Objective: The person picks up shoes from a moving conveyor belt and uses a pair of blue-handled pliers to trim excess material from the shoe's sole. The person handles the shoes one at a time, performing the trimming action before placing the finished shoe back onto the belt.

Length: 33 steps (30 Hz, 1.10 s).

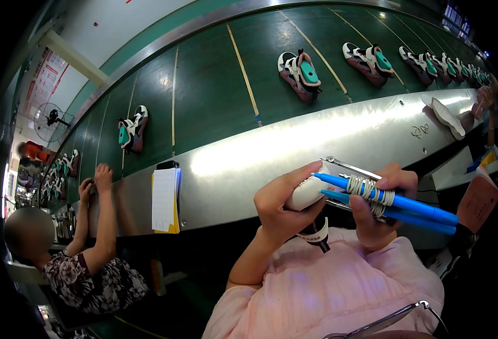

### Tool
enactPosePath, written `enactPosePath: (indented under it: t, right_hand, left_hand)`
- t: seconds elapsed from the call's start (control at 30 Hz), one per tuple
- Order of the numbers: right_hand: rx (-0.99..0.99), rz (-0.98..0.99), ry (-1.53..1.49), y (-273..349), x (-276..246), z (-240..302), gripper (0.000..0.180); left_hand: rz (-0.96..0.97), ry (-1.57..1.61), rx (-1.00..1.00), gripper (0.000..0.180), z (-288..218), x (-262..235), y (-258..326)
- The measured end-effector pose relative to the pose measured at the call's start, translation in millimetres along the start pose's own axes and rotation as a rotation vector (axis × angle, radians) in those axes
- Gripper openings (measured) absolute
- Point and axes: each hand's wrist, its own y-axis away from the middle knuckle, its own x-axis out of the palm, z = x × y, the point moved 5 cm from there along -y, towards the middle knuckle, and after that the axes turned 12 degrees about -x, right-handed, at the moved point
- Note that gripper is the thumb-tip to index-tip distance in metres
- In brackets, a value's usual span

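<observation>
My left hand (280,200) is closed around a sneaker with a rounded white toe (304,195); a dark part with a pale band (315,231) shows below my fingers. In my right hand (400,177) is a metal compass-like tool (348,165) with two blue pens (424,209) bound to it by wound whitish bands (367,189). The pens lie nearly parallel, tips pointing left. Both tips are at the white toe; whether they touch it I cannot tell. My right thumb and fingers grip the bound part.
Beyond the metal ledge (232,164), a green conveyor belt (204,85) carries several sneakers, one (300,76) nearest ahead. A paper pad (165,198) lies left on the ledge. White shoe-shaped pieces (448,118) and loose bands (420,131) lie right. A co-worker (91,265) sits left.
</observation>
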Motion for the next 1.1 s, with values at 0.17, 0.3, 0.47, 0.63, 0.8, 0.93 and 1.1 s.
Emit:
enactPosePath:
  t: [0.17,0.3,0.47,0.63,0.8,0.93,1.1]
  right_hand:
    - [0.045,-0.059,-0.064,6.7,-13.9,0.2,0.042]
    - [0.051,-0.328,-0.136,20.1,-25.6,-8.1,0.040]
    - [0.375,-0.382,-0.178,52.2,-25.6,-47.1,0.033]
    - [0.893,-0.356,-0.527,117.7,-13.0,-87.7,0.027]
    - [0.995,-0.386,-0.722,120.6,-1.1,-87.0,0.019]
    - [0.947,-0.245,-0.739,111.3,1.1,-91.0,0.026]
    - [0.920,-0.262,-0.712,104.3,3.2,-88.6,0.028]
  left_hand:
    - [0.017,-0.071,-0.011,0.042,-5.4,-2.7,0.2]
    - [-0.111,-0.212,-0.011,0.041,0.2,-12.5,-7.2]
    - [-0.288,-0.363,-0.280,0.041,73.8,-54.5,-65.1]
    - [-0.088,-0.600,-0.497,0.052,174.3,-82.7,-60.0]
    - [0.098,-0.581,-0.598,0.055,200.3,-63.9,-27.8]
    - [-0.182,-0.223,-0.509,0.059,160.1,-52.0,-9.7]
    - [-0.286,-0.065,-0.019,0.082,93.5,-59.9,73.8]
